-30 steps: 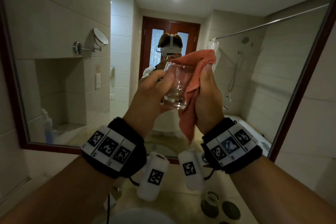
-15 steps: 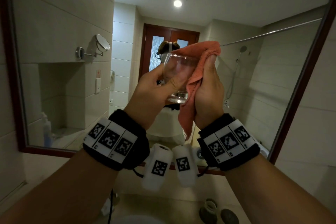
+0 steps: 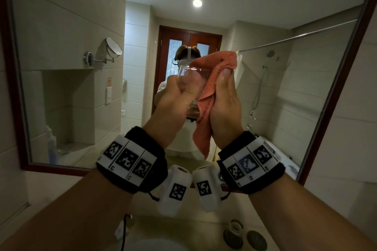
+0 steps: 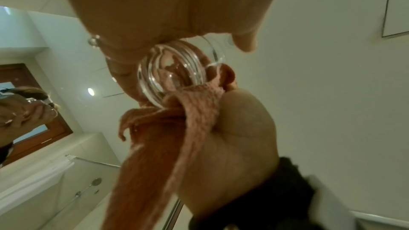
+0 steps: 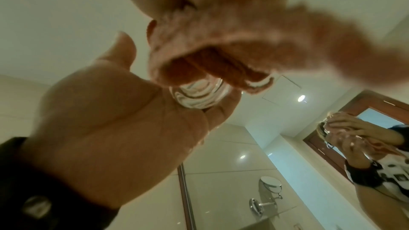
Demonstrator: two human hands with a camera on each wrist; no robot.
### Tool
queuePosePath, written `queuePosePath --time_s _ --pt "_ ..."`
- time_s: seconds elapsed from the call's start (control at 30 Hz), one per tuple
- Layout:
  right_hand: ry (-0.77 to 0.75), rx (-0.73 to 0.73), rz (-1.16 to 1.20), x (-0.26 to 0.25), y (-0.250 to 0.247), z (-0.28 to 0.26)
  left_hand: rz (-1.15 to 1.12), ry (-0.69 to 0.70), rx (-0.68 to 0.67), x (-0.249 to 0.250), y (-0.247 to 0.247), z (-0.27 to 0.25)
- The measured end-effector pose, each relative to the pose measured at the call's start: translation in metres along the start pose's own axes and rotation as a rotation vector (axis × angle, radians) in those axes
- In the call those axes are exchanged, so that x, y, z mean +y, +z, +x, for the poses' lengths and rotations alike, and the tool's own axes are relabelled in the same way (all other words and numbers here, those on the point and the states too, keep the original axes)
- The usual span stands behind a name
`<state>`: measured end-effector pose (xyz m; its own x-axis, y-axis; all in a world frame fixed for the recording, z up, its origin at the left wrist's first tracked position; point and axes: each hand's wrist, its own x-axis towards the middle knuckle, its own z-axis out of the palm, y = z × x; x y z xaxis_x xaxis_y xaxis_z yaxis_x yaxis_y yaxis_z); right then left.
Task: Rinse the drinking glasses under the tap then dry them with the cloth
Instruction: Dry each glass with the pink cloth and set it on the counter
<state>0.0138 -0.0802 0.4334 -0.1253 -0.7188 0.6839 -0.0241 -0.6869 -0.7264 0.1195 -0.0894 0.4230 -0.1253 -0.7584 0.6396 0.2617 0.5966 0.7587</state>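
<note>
A clear drinking glass (image 3: 193, 85) is held up at face height in front of the mirror. My left hand (image 3: 175, 96) grips it round its side, fingers curled. My right hand (image 3: 223, 100) holds a salmon-pink cloth (image 3: 212, 79) against the glass's right side and over its rim, and the cloth's tail hangs down past the wrist. From below, the left wrist view shows the thick glass base (image 4: 171, 76) with the cloth (image 4: 168, 139) bunched beside it. In the right wrist view the glass base (image 5: 199, 95) peeks out under the cloth (image 5: 221, 50).
A wood-framed mirror (image 3: 15, 91) fills the wall ahead. Below the wrists lie the counter and the sink rim (image 3: 161, 245). Two round dark items (image 3: 244, 237) sit on the counter at lower right. A swivel shaving mirror (image 3: 113, 47) shows in the reflection.
Both hands have lifted the glass and cloth higher. My left hand's fingers have wrapped further round the glass, and the cloth has shifted over its rim.
</note>
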Motion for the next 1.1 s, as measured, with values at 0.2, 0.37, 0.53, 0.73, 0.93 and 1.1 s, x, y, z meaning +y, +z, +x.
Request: queuePosePath --time_s 0.2,0.37,0.53,0.73,0.93,1.1 --pt "0.078 0.001 0.115 0.001 -0.001 0.0 0.042 0.016 -0.007 -0.002 -0.01 0.001" --pt "0.116 0.056 0.1 0.005 -0.007 0.002 0.015 -0.043 -0.105 0.002 -0.014 -0.005" --pt "0.131 0.05 0.096 0.007 -0.011 -0.001 0.081 -0.03 -0.041 0.0 -0.015 -0.009" --pt "0.129 0.03 0.049 0.018 -0.014 -0.006 0.066 -0.075 -0.011 -0.011 -0.016 -0.014" --pt "0.029 0.063 0.228 0.031 -0.005 -0.014 0.128 -0.043 -0.033 -0.015 -0.014 -0.019" --pt "0.126 0.044 0.282 0.06 0.002 -0.024 0.081 -0.096 -0.023 -0.023 -0.022 -0.025"
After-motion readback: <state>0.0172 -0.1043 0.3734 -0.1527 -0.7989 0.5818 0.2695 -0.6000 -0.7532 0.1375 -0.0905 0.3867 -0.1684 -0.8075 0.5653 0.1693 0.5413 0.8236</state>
